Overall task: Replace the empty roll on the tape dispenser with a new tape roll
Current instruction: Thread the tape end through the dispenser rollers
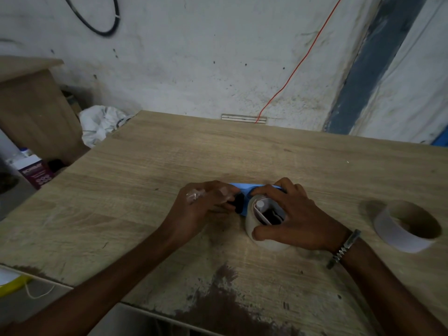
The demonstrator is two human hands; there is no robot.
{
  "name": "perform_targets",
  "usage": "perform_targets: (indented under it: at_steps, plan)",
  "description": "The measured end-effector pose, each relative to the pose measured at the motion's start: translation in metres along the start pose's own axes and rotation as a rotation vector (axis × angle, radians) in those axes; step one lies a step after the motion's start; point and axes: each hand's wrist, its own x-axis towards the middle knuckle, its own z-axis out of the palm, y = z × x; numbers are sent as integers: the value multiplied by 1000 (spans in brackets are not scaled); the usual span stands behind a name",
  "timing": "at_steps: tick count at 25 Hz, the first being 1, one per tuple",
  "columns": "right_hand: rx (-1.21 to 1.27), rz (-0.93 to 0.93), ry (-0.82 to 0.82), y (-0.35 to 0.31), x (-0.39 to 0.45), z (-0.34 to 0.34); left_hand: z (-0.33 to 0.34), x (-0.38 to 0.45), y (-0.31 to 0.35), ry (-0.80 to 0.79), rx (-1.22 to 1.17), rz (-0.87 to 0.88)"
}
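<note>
Dispenser: blue tape dispenser (244, 190) lies mid-bench, long axis left-right.
New roll: tape roll (257, 229) seated on it, hole upward.
Right hand (291, 214): curled around the roll.
Left hand (201, 204): pinching the dispenser's black end.
Empty core (407, 226): near the right edge.

Pale wood-grain laminate table (169, 166) looking matt, kinda worn, finish rubbing off into rough dark brown patch at near edge. Blue plastic tape dispenser (244, 187) showing smooth, slightly shiny. Clear tape roll (252, 229) on it looking glossy, translucent. Empty brown cardboard core (409, 226) with white paper outer wrap sitting dull, matt. Faceted metal bracelet (344, 248) glinting on right wrist. Whitewashed wall (218, 57) looking rough, stained.
</note>
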Motion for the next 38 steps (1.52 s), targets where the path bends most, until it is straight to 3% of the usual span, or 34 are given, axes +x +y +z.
perform_targets:
  at_steps: [3,7,12,16,20,29,38]
  plan:
    - [-6,-6,-10,0,1,-1,3,0,1,69,450,219]
    - [-4,4,3,-2,-2,-2,5,7,8,53,322,210]
    - [-27,24,-17,-2,-2,-2,12,20,23,93,785,467]
    - [-43,32,-48,0,-3,-2,21,28,24,114,948,574]
    - [19,32,17,-3,-4,0,13,21,15,137,926,602]
    - [14,20,2,-5,-4,-4,0,13,-3,156,762,368]
    - [-85,-11,51,-2,-5,-1,11,2,-12,215,971,545]
